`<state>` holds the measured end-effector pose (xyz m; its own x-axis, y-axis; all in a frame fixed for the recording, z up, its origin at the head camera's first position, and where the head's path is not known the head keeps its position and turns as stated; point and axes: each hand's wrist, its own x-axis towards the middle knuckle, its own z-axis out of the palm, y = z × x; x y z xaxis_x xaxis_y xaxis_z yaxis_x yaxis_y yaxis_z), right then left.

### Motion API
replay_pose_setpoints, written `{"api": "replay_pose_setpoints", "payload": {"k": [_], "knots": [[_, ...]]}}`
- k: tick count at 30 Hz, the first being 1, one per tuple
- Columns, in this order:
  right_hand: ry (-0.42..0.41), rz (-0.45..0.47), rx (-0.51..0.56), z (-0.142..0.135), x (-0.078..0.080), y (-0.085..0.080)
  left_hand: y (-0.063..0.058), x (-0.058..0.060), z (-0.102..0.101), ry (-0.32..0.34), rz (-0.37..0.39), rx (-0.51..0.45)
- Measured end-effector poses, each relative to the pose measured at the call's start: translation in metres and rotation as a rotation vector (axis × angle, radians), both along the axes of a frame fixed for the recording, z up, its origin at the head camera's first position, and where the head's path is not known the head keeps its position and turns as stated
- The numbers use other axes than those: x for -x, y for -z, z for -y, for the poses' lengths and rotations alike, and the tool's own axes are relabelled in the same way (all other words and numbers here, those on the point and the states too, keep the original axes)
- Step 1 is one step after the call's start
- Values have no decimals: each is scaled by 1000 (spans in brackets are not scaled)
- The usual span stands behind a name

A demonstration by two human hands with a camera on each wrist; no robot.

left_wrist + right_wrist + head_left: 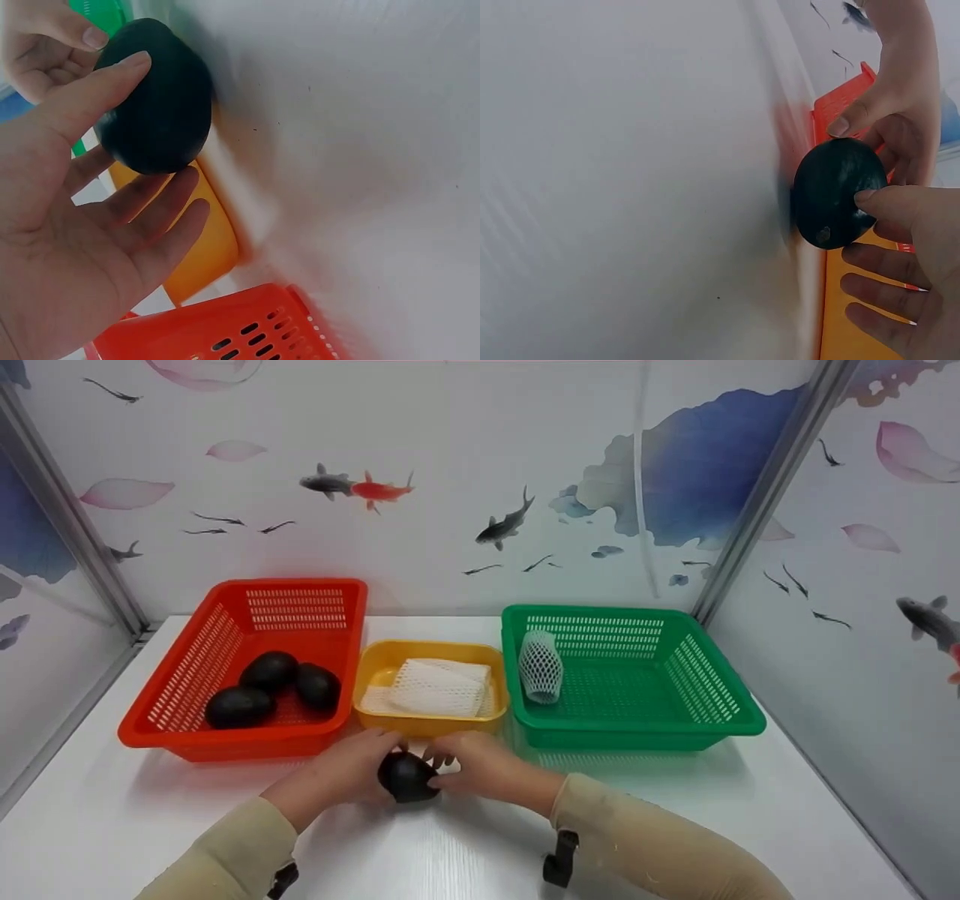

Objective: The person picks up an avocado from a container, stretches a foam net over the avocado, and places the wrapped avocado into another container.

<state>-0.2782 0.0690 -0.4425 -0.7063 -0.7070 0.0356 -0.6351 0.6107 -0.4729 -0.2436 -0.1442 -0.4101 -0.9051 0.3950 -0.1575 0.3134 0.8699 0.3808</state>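
Both hands hold one dark green, nearly black, avocado-like fruit [407,778], smooth and oval, in front of the yellow basket [427,726]. My left hand [364,765] grips it from the left; in the left wrist view the thumb lies over the fruit [161,97] and fingertips meet its underside. From the other side, my right hand [476,765] pinches its end between thumb and forefinger, while the remaining fingers stand apart from the fruit [832,195] in the right wrist view. White foam net sleeves [442,688] lie flat in the yellow basket.
A red basket [172,739] at the left holds three similar dark fruits [270,671]. At the right stands a green basket [637,739], with a netted bundle [541,667] against its left side. Printed wall panels [450,427] enclose the white table [427,855].
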Motion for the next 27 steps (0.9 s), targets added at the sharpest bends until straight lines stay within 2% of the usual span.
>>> {"api": "replay_pose_setpoints", "payload": {"k": [6,10,20,27], "knots": [[-16,-31,1,-1,0,-3,2,4,1,33,9,26],[-12,-29,0,-2,1,-5,3,6,-1,32,18,39],[-34,-78,0,-2,3,-7,-5,4,-3,76,-73,46],[-14,-83,-34,-4,4,-14,-12,4,-4,73,-89,8]]}}
